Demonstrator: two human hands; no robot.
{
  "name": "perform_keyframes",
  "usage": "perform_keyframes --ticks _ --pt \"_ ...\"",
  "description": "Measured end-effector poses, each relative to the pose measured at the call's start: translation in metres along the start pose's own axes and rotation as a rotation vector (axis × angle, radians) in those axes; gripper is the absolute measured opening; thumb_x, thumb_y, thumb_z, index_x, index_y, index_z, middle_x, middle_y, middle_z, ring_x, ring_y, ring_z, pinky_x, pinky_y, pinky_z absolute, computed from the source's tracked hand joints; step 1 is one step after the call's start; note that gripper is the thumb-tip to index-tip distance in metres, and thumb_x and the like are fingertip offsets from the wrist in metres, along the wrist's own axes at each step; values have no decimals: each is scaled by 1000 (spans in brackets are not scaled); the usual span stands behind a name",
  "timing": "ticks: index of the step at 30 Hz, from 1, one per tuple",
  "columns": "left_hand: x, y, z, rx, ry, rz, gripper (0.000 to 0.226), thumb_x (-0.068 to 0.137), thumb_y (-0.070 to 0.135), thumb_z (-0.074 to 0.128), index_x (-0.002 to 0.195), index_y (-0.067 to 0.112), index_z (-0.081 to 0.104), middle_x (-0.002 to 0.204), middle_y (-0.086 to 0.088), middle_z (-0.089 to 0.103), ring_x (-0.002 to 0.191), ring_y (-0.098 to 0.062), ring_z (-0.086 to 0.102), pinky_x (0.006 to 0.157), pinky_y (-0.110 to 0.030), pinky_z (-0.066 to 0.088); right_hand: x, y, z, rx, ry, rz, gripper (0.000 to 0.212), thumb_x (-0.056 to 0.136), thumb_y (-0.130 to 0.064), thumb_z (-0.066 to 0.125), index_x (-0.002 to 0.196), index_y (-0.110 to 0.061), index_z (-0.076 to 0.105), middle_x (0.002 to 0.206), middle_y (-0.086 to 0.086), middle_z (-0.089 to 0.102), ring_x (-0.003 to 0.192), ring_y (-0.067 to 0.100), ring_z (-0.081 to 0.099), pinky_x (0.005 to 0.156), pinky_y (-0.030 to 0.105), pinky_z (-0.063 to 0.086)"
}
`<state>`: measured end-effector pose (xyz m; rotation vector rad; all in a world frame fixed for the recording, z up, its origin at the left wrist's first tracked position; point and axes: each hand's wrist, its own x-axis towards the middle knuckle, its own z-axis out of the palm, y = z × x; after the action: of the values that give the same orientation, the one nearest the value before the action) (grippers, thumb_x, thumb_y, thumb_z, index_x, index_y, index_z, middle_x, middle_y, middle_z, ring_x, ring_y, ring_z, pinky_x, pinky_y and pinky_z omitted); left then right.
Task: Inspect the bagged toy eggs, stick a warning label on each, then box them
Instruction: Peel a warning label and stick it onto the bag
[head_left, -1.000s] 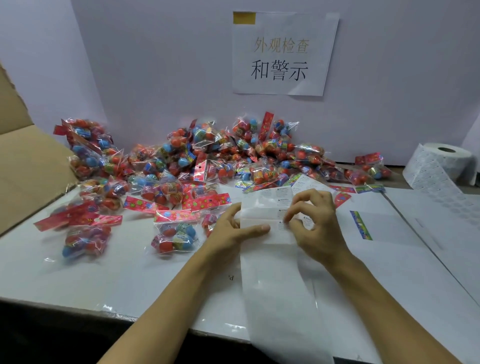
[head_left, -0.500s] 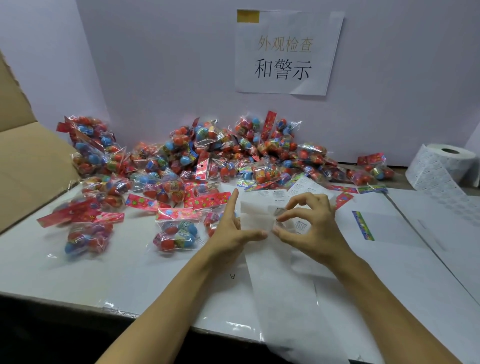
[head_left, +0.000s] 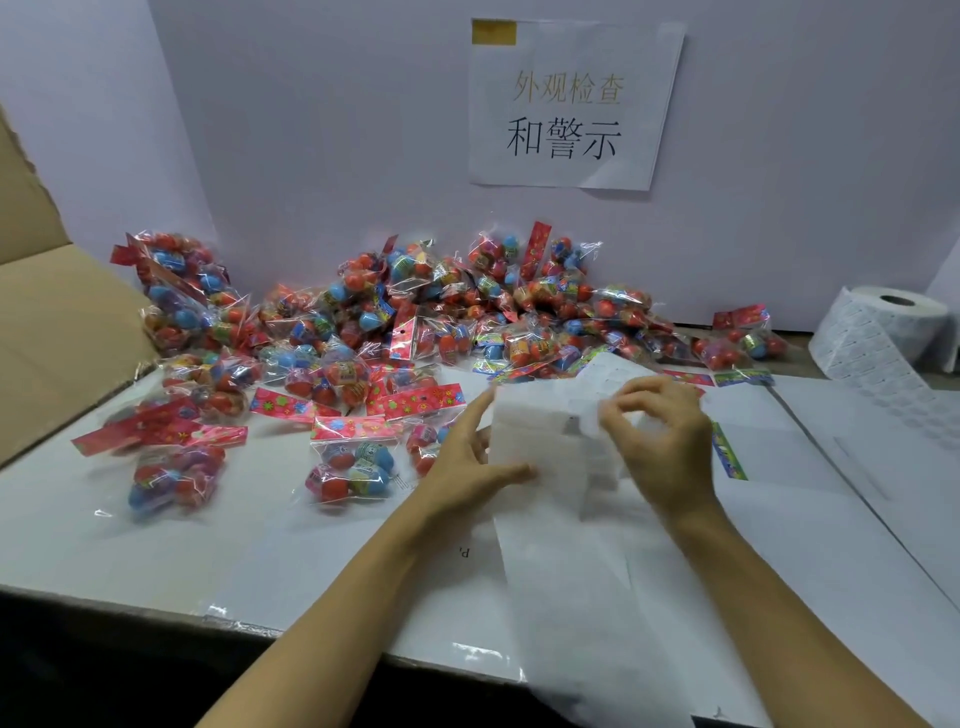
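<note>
Since a second ago the right hand (head_left: 660, 441) has lifted off the flat label strip (head_left: 540, 457) and curled up over it. Its fingertips (head_left: 610, 415) now pinch what looks like a small white label (head_left: 589, 431), peeled up at the strip's right edge and blurred by motion. The left hand (head_left: 467, 467) has stayed put, fingers straight and thumb out, pressing the strip's left side down on the surface (head_left: 156, 545).

That suggests one label is coming free — so sticking should be next, and no bag is in hand yet. The nearest bag of toy eggs (head_left: 353, 467) lies just left of the left hand, apart from it. The big pile of bags (head_left: 415, 322) sits behind, against the back wall.

Several things are hard to read. The peeled label is white on white, so whether it is fully off the backing cannot be told. The strip runs off the bottom edge of the view. The cardboard box (head_left: 57, 332) at the left is cut off (only a flap and one side show), so its contents are hidden. The label roll (head_left: 893, 322) at the right is partly cropped too — its print is too small to make out.
</note>
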<state>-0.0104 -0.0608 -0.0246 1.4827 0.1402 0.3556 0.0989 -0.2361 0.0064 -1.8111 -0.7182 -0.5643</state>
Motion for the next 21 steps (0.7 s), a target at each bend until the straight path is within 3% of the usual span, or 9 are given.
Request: perform_keyframes --ticks 3,5,6,8,10,12,14,18,21 --pt "-5 3 3 79 -80 1 58 64 44 93 116 30 71 111 4 73 102 -17 70 92 -44 56 9 3 -9 168 318 199 6 85 -14 74 79 -13 72 91 -6 62 94 25 63 79 43 54" --pt "-8 4 7 127 -113 -12 60 65 73 81 85 17 77 91 11 64 81 -11 59 81 -34 46 13 3 -14 220 414 282 6 86 -18 71 80 -19 71 91 -14 61 90 13 62 79 45 56" --pt "-8 5 8 123 -116 -11 64 68 78 74 78 15 78 87 10 61 77 -12 54 78 -33 42 13 3 -15 194 411 271 6 87 -17 72 81 -18 71 91 -13 61 89 11 61 79 46 56" --pt "-7 8 10 61 -77 7 63 75 74 66 81 12 78 83 6 63 75 -13 54 72 -31 41 9 3 -12 89 323 130 5 87 -11 75 82 -10 74 93 -4 62 92 21 62 76 46 54" --pt "-6 10 10 -18 -22 -2 66 75 69 62 93 8 77 82 1 67 77 -14 60 68 -28 45 0 0 -4 -28 184 -89 6 83 -5 80 80 -2 75 92 5 63 91 28 60 77 35 51" --pt "-5 12 10 -44 -7 -32 69 73 70 62 96 7 78 84 -3 70 77 -15 63 66 -26 47 -6 -5 4 -94 43 -234 7 80 -3 82 79 -1 76 88 8 64 89 23 55 81 18 44" --pt "-5 12 12 -32 -27 -66 72 74 71 62 100 5 79 87 -3 72 77 -14 64 65 -24 48 -9 -8 8 -104 -51 -291 7 78 -2 84 80 -3 78 88 9 65 90 21 54 82 9 38" --pt "-6 12 13 -38 -50 -83 67 86 62 63 106 0 77 93 -6 71 80 -18 62 68 -27 46 -13 -6 9 -87 -187 -343 11 75 -6 87 83 -10 80 92 4 65 96 22 55 86 12 38" --pt "-6 13 13 -101 -59 -69 66 83 60 66 100 -2 74 90 -8 69 77 -19 62 66 -27 44 -15 -6 11 -62 -311 -299 28 72 -22 91 97 -18 79 104 -2 60 106 16 50 91 16 40"
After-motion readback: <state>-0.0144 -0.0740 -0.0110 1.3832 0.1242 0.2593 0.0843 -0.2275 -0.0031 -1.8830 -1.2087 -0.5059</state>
